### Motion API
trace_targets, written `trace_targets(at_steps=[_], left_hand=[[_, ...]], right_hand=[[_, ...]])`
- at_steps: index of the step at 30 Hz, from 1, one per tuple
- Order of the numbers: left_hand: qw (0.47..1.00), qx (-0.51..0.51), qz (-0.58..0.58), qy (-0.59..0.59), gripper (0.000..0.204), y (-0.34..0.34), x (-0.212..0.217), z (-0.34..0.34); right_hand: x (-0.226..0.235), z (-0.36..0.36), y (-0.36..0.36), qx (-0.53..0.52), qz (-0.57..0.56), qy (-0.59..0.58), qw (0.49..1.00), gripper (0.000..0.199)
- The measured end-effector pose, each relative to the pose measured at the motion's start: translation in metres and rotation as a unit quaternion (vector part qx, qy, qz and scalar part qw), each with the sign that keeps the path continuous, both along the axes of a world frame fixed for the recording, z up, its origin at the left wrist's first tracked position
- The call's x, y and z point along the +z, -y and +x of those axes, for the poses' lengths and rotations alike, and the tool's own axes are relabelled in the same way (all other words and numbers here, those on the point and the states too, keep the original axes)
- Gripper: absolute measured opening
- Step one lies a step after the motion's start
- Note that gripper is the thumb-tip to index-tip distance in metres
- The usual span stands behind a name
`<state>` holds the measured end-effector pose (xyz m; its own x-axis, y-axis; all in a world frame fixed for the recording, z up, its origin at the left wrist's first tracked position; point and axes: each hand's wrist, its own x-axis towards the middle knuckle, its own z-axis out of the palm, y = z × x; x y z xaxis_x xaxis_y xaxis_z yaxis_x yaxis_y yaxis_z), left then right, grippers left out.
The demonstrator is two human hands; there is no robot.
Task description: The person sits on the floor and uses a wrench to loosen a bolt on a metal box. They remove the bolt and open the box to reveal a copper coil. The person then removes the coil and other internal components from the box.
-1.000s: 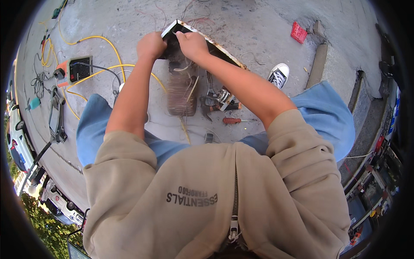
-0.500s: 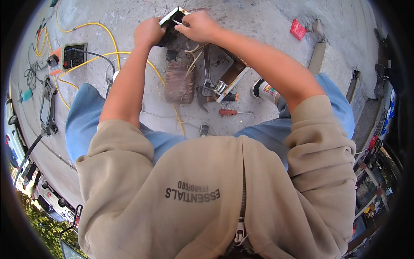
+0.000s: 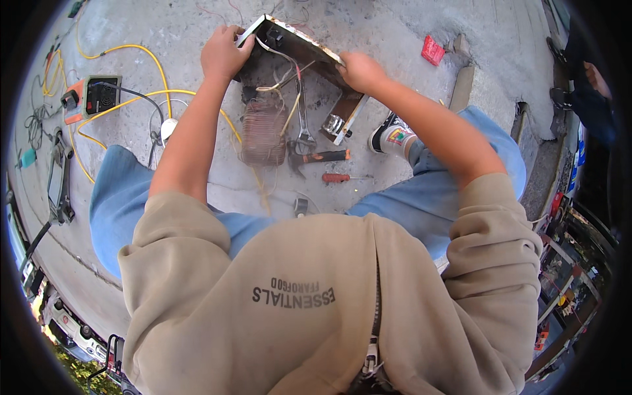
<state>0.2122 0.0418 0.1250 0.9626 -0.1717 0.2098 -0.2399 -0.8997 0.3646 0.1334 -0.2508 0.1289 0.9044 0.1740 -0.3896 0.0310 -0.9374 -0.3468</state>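
Near twelve o'clock, your left grip holds the metal casing while your right grip has moved from its corner to its four-o'clock edge, so both sides are held.

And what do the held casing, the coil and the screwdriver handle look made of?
Casing: probably painted sheet metal, white edge chipped, rust-brown. Coil: likely copper wire, given dull brownish wound strands. Screwdriver handle: perhaps plastic, evenly red.

Head-worn fisheye view, steeply downward, sweatshirt close below, concrete ground farther off.
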Motion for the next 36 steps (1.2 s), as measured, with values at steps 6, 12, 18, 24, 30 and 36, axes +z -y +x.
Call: trace_targets(at_steps=[6, 12, 18, 24, 30, 36], left_hand=[[0.983, 0.077, -0.139, 0.089, 0.024, 0.023, 0.023, -0.029], [0.947, 0.203, -0.213, -0.125, 0.029, 0.048, 0.017, -0.073], [0.960, 0.123, -0.088, -0.235, 0.037, 0.087, 0.043, -0.088], [0.800, 0.211, -0.447, -0.341, 0.036, 0.091, -0.009, -0.098], [0.669, 0.174, -0.595, -0.409, 0.022, 0.087, 0.001, -0.147], [0.643, 0.188, -0.611, -0.422, 0.013, 0.074, 0.012, -0.180]], right_hand=[[0.006, 0.035, 0.013, 0.013, 0.017, 0.130, 0.991, 0.020], [0.018, 0.096, 0.043, 0.002, -0.057, 0.185, 0.981, 0.022], [-0.017, 0.108, 0.058, -0.070, -0.041, 0.206, 0.975, 0.019], [-0.020, 0.063, 0.052, -0.046, 0.069, 0.331, 0.940, 0.013], [-0.009, 0.010, 0.049, -0.022, 0.062, 0.389, 0.919, 0.023], [0.027, -0.010, 0.003, 0.055, -0.042, 0.297, 0.952, 0.032]])
